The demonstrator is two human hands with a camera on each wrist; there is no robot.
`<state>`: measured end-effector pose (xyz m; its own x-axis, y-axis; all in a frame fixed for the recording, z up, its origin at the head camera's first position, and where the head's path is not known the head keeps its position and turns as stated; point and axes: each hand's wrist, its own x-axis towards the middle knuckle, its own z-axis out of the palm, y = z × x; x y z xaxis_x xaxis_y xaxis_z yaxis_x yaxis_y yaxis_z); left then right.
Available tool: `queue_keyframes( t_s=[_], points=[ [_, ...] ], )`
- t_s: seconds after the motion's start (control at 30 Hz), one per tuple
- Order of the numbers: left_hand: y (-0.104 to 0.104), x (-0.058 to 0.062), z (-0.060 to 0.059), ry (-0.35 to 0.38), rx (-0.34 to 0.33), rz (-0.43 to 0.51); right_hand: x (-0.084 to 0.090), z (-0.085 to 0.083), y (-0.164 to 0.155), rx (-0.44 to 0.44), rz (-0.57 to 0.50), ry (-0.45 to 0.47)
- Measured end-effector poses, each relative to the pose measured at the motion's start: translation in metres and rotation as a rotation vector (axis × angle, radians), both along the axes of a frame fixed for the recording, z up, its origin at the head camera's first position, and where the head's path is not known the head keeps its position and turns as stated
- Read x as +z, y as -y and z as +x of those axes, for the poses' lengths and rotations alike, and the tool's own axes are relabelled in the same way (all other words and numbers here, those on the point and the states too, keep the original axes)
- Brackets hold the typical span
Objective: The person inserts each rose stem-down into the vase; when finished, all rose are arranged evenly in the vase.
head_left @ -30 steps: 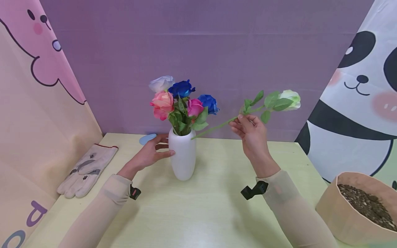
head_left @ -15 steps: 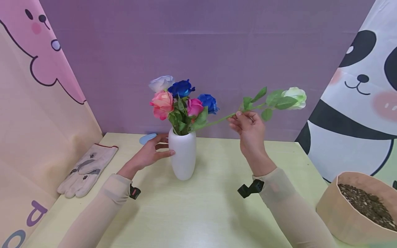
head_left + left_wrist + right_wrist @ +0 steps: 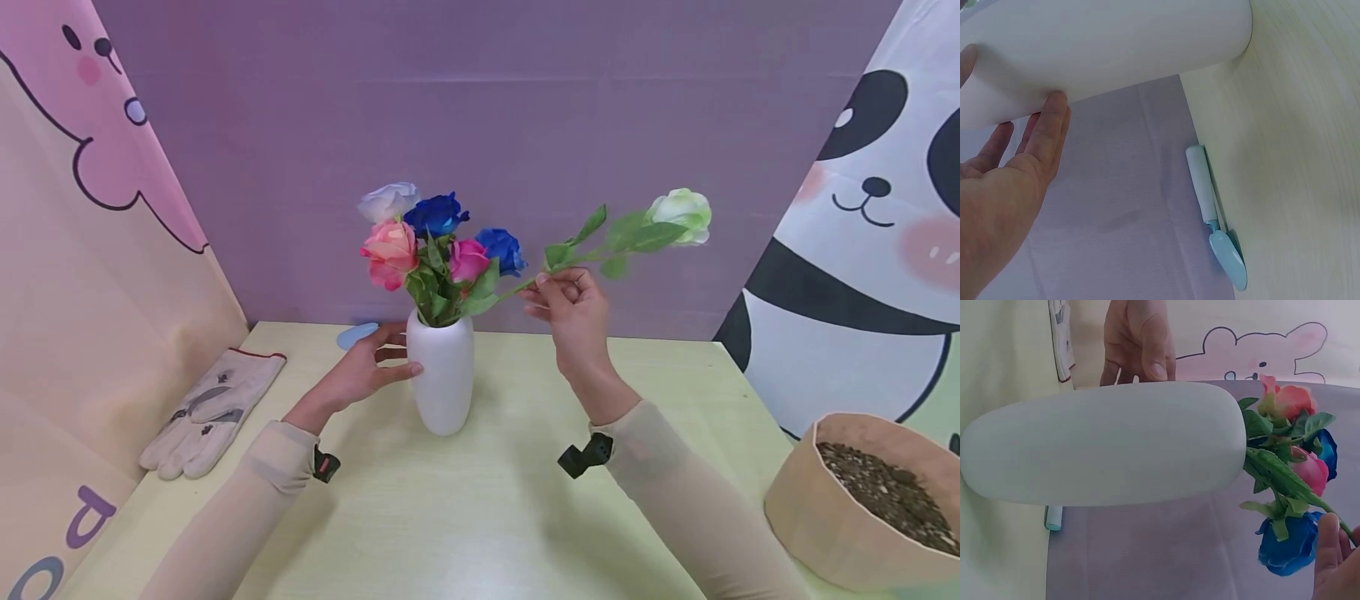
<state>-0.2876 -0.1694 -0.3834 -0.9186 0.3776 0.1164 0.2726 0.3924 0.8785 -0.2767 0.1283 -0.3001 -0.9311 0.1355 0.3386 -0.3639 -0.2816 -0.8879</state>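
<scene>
A white vase [image 3: 442,383] stands upright on the table, holding several artificial roses [image 3: 438,215] in blue, pink, coral and white. My left hand [image 3: 362,367] steadies the vase at its left side, thumb in front and fingers farther back; in the left wrist view the fingertips [image 3: 1055,103] meet its wall. My right hand [image 3: 581,321] pinches the leafy stem of a white-green rose [image 3: 682,215], whose bloom points up and right. That stem's lower end runs down-left toward the vase mouth, hidden behind leaves in the head view. The right wrist view shows the stem [image 3: 1291,478] leading to the mouth.
Beige work gloves [image 3: 213,408] lie at the table's left side. Against the back edge rests a light blue hand trowel [image 3: 1200,181], left of the vase. A tan pot [image 3: 798,500] of soil stands at the right front. Purple cloth [image 3: 637,150] hangs behind the table.
My right hand has moved left toward the vase, carrying the white-green rose, whose stem end has gone in behind the leaves at the mouth. My left hand has stayed on the vase.
</scene>
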Motion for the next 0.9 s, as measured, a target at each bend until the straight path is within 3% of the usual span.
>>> queue_keyframes(
  t_s=[0.6, 0.9],
  points=[
    [0.000, -0.001, -0.001, -0.011, -0.007, 0.017, -0.012, -0.001, 0.027, 0.068, 0.050, 0.002],
    [0.000, 0.000, 0.000, -0.007, -0.008, 0.016, -0.011, -0.004, 0.035, 0.053, 0.047, 0.006]
  ],
)
